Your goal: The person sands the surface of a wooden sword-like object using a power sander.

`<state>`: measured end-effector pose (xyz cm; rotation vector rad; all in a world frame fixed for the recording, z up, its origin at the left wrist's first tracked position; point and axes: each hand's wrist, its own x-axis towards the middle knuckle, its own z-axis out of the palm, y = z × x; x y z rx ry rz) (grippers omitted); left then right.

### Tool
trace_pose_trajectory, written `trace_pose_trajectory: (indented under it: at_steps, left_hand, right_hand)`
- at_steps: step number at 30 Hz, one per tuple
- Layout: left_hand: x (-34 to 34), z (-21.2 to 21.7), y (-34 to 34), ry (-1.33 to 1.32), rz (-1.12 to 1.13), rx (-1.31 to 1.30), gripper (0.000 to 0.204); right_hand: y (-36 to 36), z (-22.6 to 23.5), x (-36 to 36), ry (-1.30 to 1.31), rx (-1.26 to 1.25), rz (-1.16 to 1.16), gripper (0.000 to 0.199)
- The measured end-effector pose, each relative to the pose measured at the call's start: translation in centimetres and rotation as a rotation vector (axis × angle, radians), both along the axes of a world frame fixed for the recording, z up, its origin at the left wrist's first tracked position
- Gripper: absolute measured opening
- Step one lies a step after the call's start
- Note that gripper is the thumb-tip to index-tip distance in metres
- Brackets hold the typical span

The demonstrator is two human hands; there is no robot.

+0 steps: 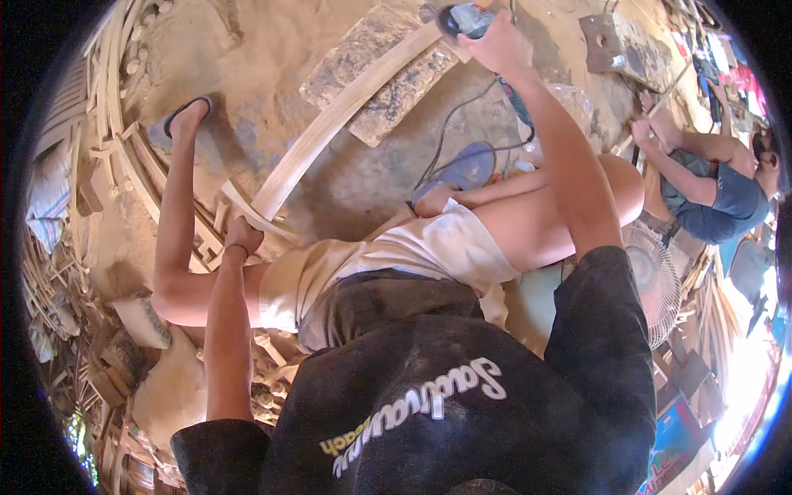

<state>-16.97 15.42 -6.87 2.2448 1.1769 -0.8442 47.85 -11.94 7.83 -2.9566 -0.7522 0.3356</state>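
A long curved pale wooden strip (334,124) runs from the middle left up to the top centre. My left hand (242,237) grips its lower end, just above my knee. My right hand (495,43) is stretched out and closed on a blue-grey power tool (464,18) pressed to the strip's far end. The tool's black cord (450,132) trails back over the ground toward my legs. The strip lies across a rough stone slab (388,78).
Dusty ground (272,49) lies all around. Stacks of bent wooden strips (111,99) line the left side. A white fan (656,285) stands at the right. Another person (709,186) sits at the far right, working on wood. My feet wear sandals (186,111).
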Motion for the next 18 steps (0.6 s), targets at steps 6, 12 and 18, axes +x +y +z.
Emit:
trace_pose_trajectory:
  at_steps: [6, 12, 18]
  left_hand:
    - [1.5, -0.7, 0.4, -0.016, -0.041, 0.008, 0.047]
    - [-3.1, 1.4, 2.6, 0.019, -0.03, 0.005, 0.044]
    - [-2.2, 2.5, 2.0, 0.029, -0.033, 0.002, 0.036]
  right_hand:
    - [-2.8, -0.8, 5.4, -0.043, 0.077, -0.033, 0.088]
    - [0.9, 0.3, -7.1, 0.131, 0.119, 0.177, 0.091]
    - [1.4, 1.8, -14.6, 0.266, 0.052, 0.413, 0.086]
